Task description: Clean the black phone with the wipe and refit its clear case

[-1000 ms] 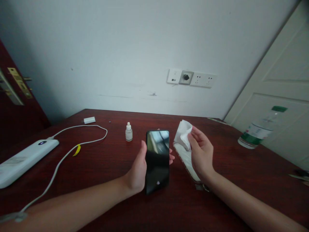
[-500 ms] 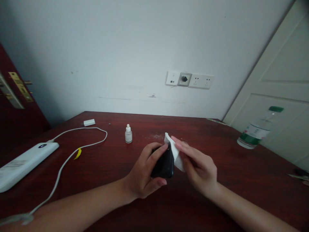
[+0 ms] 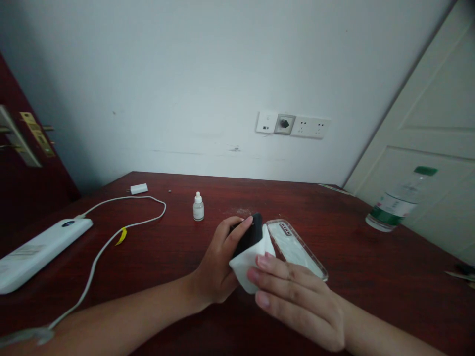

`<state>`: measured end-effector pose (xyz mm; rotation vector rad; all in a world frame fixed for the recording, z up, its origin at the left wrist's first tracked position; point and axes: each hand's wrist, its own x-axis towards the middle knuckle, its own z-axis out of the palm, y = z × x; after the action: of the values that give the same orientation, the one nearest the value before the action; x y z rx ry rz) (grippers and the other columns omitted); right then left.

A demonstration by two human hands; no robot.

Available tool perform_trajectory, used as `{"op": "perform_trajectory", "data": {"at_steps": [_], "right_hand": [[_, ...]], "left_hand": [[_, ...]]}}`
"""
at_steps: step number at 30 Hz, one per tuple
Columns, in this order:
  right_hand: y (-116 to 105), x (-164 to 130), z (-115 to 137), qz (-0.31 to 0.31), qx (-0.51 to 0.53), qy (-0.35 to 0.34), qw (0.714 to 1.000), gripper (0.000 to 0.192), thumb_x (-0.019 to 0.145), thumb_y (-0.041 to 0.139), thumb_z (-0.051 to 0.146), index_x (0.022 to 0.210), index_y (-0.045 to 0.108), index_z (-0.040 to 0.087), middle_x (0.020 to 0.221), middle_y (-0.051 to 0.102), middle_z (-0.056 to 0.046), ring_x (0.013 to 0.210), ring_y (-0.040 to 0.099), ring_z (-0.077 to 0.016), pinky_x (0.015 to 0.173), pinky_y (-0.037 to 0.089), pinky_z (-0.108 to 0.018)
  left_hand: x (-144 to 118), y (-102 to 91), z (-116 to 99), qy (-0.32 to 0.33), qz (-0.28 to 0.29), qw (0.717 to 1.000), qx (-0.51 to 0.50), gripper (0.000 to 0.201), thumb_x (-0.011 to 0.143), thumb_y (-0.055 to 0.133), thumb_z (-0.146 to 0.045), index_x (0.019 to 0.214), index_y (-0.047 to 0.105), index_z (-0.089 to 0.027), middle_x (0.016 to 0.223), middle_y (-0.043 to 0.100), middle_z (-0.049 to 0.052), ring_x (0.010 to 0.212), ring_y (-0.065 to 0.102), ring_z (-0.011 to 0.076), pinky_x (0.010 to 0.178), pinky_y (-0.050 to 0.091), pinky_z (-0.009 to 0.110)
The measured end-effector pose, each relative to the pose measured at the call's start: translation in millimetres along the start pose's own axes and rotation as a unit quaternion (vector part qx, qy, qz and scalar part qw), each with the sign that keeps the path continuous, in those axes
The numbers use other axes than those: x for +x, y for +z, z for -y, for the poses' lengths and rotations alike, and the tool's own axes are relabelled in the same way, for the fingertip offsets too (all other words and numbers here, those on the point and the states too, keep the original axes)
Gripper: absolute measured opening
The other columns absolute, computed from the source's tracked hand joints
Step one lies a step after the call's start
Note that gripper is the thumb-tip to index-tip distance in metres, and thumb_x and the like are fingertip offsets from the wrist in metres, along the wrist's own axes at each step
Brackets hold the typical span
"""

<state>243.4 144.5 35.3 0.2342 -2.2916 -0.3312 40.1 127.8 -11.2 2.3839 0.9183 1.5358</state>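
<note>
My left hand (image 3: 218,264) grips a black phone (image 3: 249,240) by its sides, fingers over the far edge, above the table's middle. My right hand (image 3: 300,299) presses a folded white tissue (image 3: 248,267) against the phone's near end, its fingers stretched along the tissue and the thumb hidden. The tissue covers the lower part of the phone. A clear phone case (image 3: 297,249) with a camera cutout lies on the table behind my right hand, partly hidden by it.
A small white-capped dropper bottle (image 3: 198,207) stands beyond my left hand. To the left lie a white power bank (image 3: 44,252), its cable (image 3: 98,254) and a charger plug (image 3: 138,189). A green-capped water bottle (image 3: 399,202) stands at the right on the dark red table (image 3: 166,257).
My right hand has moved toward me and down with the tissue, from the phone's side to its near end. The phone has tilted, and the clear case behind has come into sight.
</note>
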Motion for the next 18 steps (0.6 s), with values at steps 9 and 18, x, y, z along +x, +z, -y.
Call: {"op": "perform_trajectory", "data": {"at_steps": [9,18], "right_hand": [[6,5,-1,-0.019,-0.012,-0.065,0.998,0.023,0.086,0.047,0.004,0.104,0.061,0.000,0.108,0.063,-0.021,0.114,0.051,-0.0313,0.089,0.053,-0.041],[6,-2,-3,-0.016,-0.090,-0.022,0.996,0.029,0.091,0.038,0.008,0.110,0.060,0.003,0.118,0.058,-0.017,0.118,0.049,-0.0246,0.095,0.049,-0.036]], "left_hand": [[-3,0.9,-1,-0.048,0.005,0.999,0.017,0.069,0.081,0.055,-0.032,0.141,0.022,-0.027,0.133,0.030,0.009,0.122,0.034,0.0234,0.105,0.028,0.035],[11,-4.4,-22,-0.111,0.060,0.983,-0.135,0.051,0.092,0.036,-0.037,0.141,0.026,-0.025,0.135,0.037,0.008,0.122,0.037,0.0227,0.106,0.026,0.039]]}}
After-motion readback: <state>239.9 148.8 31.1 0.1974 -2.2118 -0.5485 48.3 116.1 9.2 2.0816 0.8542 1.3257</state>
